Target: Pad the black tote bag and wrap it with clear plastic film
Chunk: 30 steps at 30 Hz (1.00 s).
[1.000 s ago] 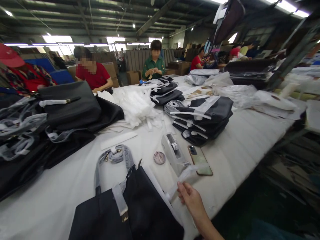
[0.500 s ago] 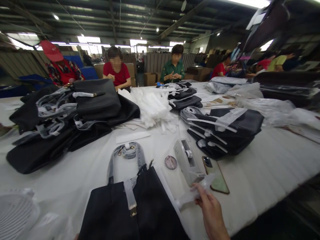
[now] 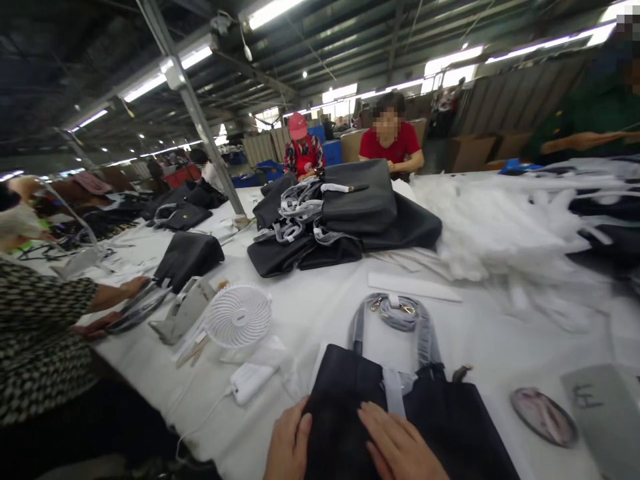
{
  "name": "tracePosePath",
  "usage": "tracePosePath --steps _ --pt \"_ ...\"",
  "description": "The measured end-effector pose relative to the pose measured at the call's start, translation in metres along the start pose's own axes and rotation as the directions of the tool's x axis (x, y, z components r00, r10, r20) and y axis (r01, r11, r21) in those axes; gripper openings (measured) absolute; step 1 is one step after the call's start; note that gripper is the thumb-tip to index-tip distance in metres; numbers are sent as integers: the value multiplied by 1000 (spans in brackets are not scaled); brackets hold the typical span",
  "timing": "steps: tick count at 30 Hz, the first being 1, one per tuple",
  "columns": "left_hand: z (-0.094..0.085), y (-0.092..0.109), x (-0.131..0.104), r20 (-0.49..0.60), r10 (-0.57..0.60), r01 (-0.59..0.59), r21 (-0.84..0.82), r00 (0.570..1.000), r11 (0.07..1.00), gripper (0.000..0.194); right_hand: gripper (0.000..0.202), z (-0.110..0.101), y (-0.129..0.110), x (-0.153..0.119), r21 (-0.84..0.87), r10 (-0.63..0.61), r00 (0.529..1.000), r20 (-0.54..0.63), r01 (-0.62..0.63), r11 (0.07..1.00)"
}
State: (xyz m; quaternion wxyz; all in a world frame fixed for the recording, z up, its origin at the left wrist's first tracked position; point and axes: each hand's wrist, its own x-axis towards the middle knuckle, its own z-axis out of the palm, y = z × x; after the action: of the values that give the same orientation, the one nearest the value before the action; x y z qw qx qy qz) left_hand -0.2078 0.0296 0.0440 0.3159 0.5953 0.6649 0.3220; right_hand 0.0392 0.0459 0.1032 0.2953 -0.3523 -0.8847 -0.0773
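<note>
A black handbag (image 3: 450, 420) lies flat on the white-covered table in front of me. Its handles, wrapped in grey film, point away from me, with a coiled strap (image 3: 400, 312) between them. My left hand (image 3: 289, 440) rests at the bag's left edge, fingers stretched out. Across the bag's front, beside the wrapped strip (image 3: 394, 393), my right hand (image 3: 397, 440) lies flat with fingers extended. Neither hand is closed round anything.
A white fan (image 3: 239, 315) and a white power bank (image 3: 253, 381) lie left of the bag. Behind are stacked black bags (image 3: 357, 200) and white wrapping (image 3: 465, 227). At the right sit a round object (image 3: 544, 417) and a grey dispenser (image 3: 607, 413). Another person's hands are at far left.
The view has swung left, bringing in the fan and a person at the left. My right hand has moved from the clear film by the dispenser onto the bag; my left hand has come into view.
</note>
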Motion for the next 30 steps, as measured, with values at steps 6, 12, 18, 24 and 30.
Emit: tracePosePath --steps 6,12,18,24,30 --pt "0 -9 5 -15 18 -19 -98 1000 995 52 49 67 -24 59 14 -166 953 254 168 986" --pt "-12 -22 30 -222 -330 208 -439 917 874 60 41 95 -25 58 20 -123 957 263 122 992" --pt "-8 -6 74 -199 -391 219 -568 898 793 64 45 96 -23 54 -19 -141 964 226 149 989" --pt "-32 15 55 -264 -344 29 -754 901 656 56 42 91 -24 57 42 -115 949 292 108 993" --pt "-8 20 11 -154 -70 -51 -667 986 744 59 45 102 -28 51 211 -21 953 303 -45 976"
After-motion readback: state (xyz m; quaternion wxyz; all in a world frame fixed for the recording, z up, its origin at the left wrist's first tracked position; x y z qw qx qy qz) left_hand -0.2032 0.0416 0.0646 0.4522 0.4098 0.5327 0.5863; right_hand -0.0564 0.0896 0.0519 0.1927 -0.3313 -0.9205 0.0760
